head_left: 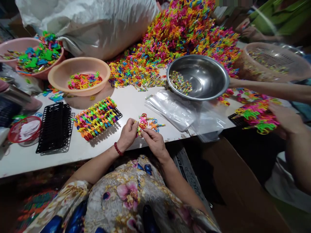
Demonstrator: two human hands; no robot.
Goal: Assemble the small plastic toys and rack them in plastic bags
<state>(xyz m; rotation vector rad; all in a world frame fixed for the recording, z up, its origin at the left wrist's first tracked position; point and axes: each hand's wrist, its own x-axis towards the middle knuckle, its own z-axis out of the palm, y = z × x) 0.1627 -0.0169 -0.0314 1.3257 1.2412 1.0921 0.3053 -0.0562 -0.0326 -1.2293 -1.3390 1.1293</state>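
Observation:
My left hand (128, 134), with a red bead bracelet (118, 149) at the wrist, pinches a small colourful plastic piece (139, 130) at the table's front edge. The fingertips of my right hand (154, 142) close on the same piece from the right. Just beyond my fingers lie a red and pink toy (143, 119) and an orange and blue toy (154, 125). To the left, a black rack (117, 113) carries rows of colourful toys (96, 119). Clear plastic bags (172, 110) lie to the right of my hands.
A steel bowl (206, 81), an orange basin (79, 64), stacked black racks (54, 127) and a red basket (14, 131) stand around. Behind are a large toy pile (179, 29) and a white sack (97, 26). At right, another person's hand (286, 119) holds bright toys.

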